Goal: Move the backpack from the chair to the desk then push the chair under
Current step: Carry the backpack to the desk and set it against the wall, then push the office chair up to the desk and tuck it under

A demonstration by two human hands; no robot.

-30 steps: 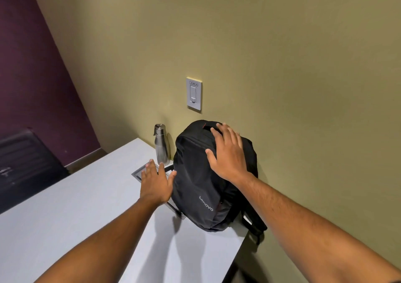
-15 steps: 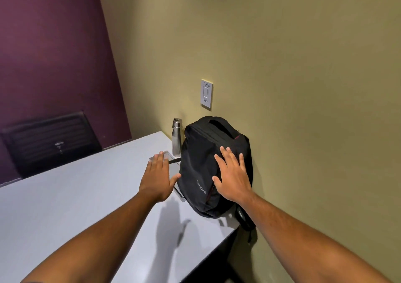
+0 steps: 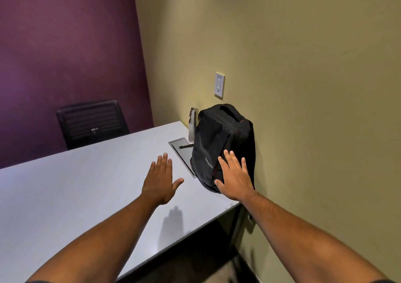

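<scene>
Two bare hands reach over the pale grey desk (image 3: 65, 196); the left hand (image 3: 160, 179) hovers flat with fingers spread, holding nothing, just left of the black fabric backpack (image 3: 219, 144); the right hand (image 3: 235, 177), also spread, lies against its lower front; the backpack stands upright on the desk against the olive wall (image 3: 303, 87); a steel bottle (image 3: 192, 124) stands just behind it; a black chair (image 3: 93, 123) is far left of it.

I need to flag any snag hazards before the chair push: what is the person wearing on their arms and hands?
Nothing shows on either one. The left hand and right hand are bare: no gloves, rings, watch or bands visible. Both forearms are uncovered down to the bottom edge of the picture, where only a dark sliver, possibly a sleeve edge, appears at each corner.
</scene>
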